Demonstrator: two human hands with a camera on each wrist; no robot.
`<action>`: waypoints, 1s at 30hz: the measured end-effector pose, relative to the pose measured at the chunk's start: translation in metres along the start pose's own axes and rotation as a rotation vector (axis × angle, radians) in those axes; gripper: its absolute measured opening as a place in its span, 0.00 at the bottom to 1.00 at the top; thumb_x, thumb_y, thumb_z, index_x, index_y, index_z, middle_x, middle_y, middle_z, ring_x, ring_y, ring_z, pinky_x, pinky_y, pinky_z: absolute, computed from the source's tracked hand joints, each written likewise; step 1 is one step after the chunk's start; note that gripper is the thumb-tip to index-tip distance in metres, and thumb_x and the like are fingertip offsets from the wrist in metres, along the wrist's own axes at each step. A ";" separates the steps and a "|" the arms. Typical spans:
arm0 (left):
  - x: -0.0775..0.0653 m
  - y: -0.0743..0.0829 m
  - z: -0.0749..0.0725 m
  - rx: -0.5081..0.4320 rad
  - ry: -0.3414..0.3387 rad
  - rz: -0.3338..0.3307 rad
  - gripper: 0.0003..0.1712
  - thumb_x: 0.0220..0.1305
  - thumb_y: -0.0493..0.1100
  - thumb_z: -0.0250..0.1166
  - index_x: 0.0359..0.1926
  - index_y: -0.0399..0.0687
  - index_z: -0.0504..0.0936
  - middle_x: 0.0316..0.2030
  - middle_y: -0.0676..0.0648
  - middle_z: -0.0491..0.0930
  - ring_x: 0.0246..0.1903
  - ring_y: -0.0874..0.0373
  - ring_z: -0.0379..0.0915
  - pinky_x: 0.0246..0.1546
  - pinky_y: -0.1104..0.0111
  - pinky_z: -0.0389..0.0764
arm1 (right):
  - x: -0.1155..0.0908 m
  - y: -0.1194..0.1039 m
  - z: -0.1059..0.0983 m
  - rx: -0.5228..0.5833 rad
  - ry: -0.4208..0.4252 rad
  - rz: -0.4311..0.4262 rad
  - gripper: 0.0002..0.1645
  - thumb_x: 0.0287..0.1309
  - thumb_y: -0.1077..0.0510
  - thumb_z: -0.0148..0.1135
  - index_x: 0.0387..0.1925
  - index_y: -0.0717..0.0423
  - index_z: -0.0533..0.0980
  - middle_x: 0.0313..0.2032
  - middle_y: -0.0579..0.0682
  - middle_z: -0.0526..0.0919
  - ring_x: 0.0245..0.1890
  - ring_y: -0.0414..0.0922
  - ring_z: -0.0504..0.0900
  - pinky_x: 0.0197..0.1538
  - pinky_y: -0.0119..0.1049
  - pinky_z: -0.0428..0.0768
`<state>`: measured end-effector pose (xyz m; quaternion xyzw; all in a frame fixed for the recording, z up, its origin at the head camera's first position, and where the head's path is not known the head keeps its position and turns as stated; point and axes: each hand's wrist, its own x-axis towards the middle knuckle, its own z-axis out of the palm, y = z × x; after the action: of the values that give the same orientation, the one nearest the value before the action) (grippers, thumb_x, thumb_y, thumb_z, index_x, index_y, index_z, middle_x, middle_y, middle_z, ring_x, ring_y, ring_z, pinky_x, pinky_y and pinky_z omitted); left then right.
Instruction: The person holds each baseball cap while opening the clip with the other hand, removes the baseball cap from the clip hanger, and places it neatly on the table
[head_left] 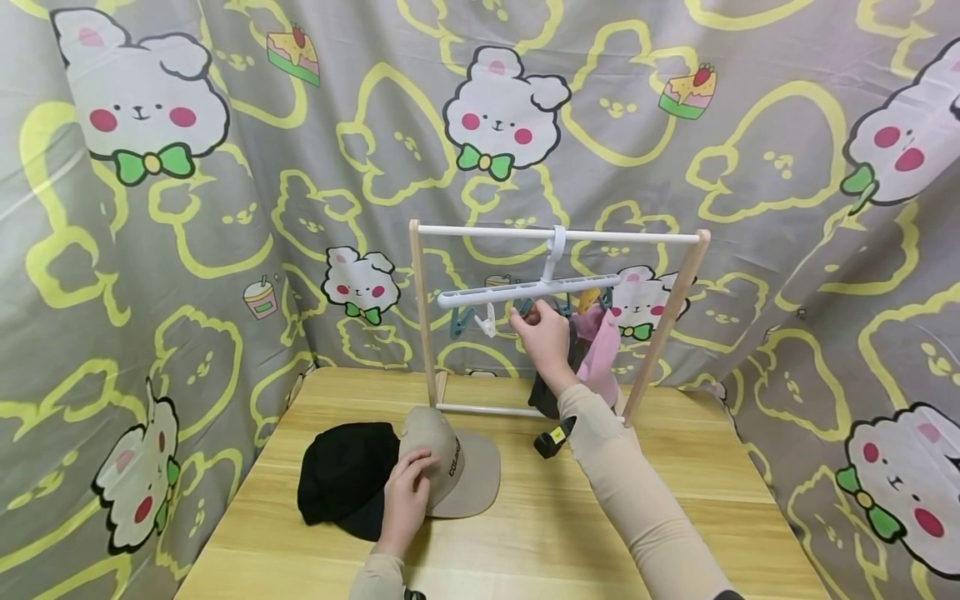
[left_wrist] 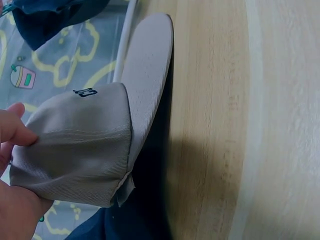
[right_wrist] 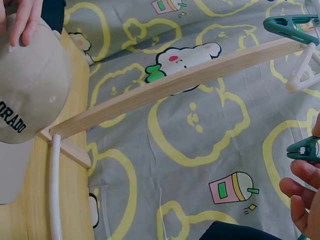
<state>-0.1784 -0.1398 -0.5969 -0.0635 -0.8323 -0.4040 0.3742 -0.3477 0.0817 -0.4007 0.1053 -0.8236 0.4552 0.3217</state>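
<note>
On the table, my left hand [head_left: 406, 500] grips the crown of a beige baseball cap [head_left: 477, 471], fingers over its top. In the left wrist view the cap [left_wrist: 75, 145] shows its crown and brim, with fingers on both sides of the crown. A black cap [head_left: 345, 467] lies against its left side. My right hand [head_left: 542, 337] is raised to a white clip hanger [head_left: 495, 294] and pinches a green clip [right_wrist: 304, 150], seen in the right wrist view. This hand partly hides a dark fabric item [head_left: 543, 396] and a pink one [head_left: 600, 358] hanging from the hanger.
A rack with wooden posts [head_left: 422, 308] and a white top bar [head_left: 487, 232] stands at the back of the wooden table [head_left: 705, 500]. A white clip [head_left: 488, 320] and another green clip [head_left: 460, 322] hang left of my right hand. Patterned curtains [head_left: 405, 200] surround the table.
</note>
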 end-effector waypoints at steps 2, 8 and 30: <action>-0.001 0.001 0.000 -0.012 -0.002 -0.015 0.22 0.45 0.18 0.62 0.35 0.45 0.88 0.43 0.47 0.84 0.45 0.51 0.80 0.51 0.92 0.65 | 0.000 0.000 0.000 -0.001 -0.001 0.003 0.20 0.55 0.47 0.64 0.18 0.53 0.69 0.16 0.50 0.77 0.17 0.45 0.71 0.23 0.35 0.65; -0.006 0.005 -0.001 -0.034 -0.010 -0.035 0.22 0.45 0.17 0.62 0.35 0.44 0.88 0.43 0.47 0.83 0.44 0.50 0.81 0.49 0.93 0.67 | 0.000 -0.001 0.000 -0.012 -0.001 0.009 0.20 0.55 0.47 0.65 0.18 0.53 0.70 0.16 0.50 0.78 0.17 0.44 0.72 0.23 0.34 0.66; -0.020 -0.005 -0.006 0.118 -0.079 -0.234 0.17 0.52 0.26 0.65 0.38 0.50 0.88 0.47 0.51 0.83 0.46 0.50 0.77 0.48 0.57 0.75 | 0.001 0.001 0.001 -0.048 0.007 0.038 0.19 0.53 0.46 0.64 0.18 0.53 0.71 0.18 0.50 0.80 0.20 0.46 0.75 0.25 0.34 0.68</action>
<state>-0.1629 -0.1440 -0.6113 0.0402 -0.8706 -0.3922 0.2944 -0.3491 0.0812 -0.4011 0.0804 -0.8350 0.4415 0.3185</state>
